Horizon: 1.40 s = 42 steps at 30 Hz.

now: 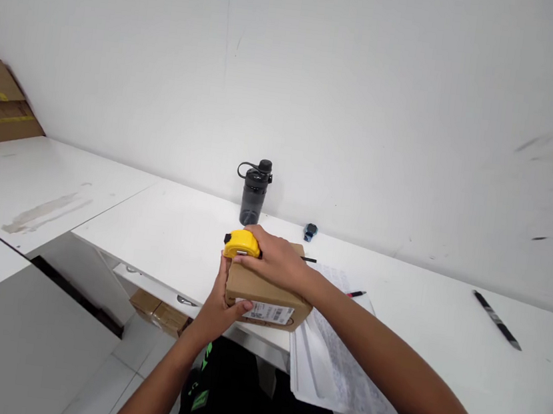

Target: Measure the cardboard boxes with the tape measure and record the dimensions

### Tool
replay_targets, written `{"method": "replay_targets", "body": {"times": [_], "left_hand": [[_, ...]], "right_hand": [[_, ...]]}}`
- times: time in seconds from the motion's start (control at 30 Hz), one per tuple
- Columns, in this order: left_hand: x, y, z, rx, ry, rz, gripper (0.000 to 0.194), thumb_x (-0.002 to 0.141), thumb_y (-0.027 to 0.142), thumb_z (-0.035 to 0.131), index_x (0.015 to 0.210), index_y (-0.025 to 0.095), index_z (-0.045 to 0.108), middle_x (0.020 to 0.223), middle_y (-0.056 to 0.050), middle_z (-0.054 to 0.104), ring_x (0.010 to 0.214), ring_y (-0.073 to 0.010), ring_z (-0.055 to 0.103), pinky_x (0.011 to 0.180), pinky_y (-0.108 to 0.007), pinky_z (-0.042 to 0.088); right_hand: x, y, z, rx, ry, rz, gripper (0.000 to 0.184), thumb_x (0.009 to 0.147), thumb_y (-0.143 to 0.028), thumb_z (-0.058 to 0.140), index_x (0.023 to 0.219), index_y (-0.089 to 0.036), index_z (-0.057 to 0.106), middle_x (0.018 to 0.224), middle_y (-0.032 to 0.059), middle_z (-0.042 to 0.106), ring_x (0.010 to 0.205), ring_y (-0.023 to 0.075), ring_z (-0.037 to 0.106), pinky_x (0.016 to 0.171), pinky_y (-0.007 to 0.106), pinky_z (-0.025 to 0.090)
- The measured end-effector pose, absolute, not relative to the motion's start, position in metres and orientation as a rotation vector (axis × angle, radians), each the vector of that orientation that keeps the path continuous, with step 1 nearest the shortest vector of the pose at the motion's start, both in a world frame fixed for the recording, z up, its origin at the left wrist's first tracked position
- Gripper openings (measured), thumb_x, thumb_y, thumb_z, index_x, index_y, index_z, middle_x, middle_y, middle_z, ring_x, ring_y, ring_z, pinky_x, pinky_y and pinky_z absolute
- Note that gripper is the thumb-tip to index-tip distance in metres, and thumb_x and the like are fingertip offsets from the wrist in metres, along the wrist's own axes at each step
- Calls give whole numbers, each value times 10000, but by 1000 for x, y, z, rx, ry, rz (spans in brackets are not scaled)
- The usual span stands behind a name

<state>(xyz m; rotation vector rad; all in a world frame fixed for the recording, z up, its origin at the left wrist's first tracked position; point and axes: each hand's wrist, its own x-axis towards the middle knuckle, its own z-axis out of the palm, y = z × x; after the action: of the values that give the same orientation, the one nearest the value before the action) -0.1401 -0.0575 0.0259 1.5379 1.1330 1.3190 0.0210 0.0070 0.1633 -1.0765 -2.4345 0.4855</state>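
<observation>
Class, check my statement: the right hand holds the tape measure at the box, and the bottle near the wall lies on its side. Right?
Not quite: the bottle near the wall stands upright, as the head view shows. The right hand does hold the tape measure at the box.

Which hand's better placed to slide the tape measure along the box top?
Likely the right hand: it already grips the tape measure, while the left hand holds the box at its side.

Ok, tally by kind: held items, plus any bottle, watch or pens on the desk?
Tape measure: 1
Held box: 1
Bottle: 1
Watch: 1
Pens: 2
Total: 6
Dark stick by the box: unclear, not counted.
</observation>
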Motion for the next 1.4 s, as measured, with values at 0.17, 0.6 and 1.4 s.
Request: {"method": "replay_targets", "body": {"times": [0.17, 0.6, 1.4], "left_hand": [[-126, -53, 12, 1449, 1119, 1426, 1038, 783, 451, 700, 1544, 257, 21, 1618, -106, 103, 1462, -298, 205, 1181, -428, 233], [-71, -89, 54, 2176, 1297, 1550, 668, 923, 545, 448, 1492, 284, 217, 1484, -130, 389, 1414, -312, 314, 1192, -582, 43], [49, -9, 62, 1613, 609, 536, 529, 900, 570, 487, 1285, 208, 508, 1048, -67, 615, 911, -178, 589, 791, -282, 459]], "right_hand": [[32, 1, 159, -1059, -2286, 434, 473, 844, -508, 616, 1214, -245, 482, 1041, 46, 677, 906, 244, 646, 746, 340, 460], [121, -107, 58, -1005, -1496, 890, 503, 848, -527, 616, 1225, -331, 347, 1048, 53, 589, 895, 233, 635, 762, 394, 560], [278, -58, 25, -1691, -2477, -93, 399, 987, -222, 324, 1338, -144, 496, 1010, 123, 655, 880, 246, 610, 743, 344, 457]]}}
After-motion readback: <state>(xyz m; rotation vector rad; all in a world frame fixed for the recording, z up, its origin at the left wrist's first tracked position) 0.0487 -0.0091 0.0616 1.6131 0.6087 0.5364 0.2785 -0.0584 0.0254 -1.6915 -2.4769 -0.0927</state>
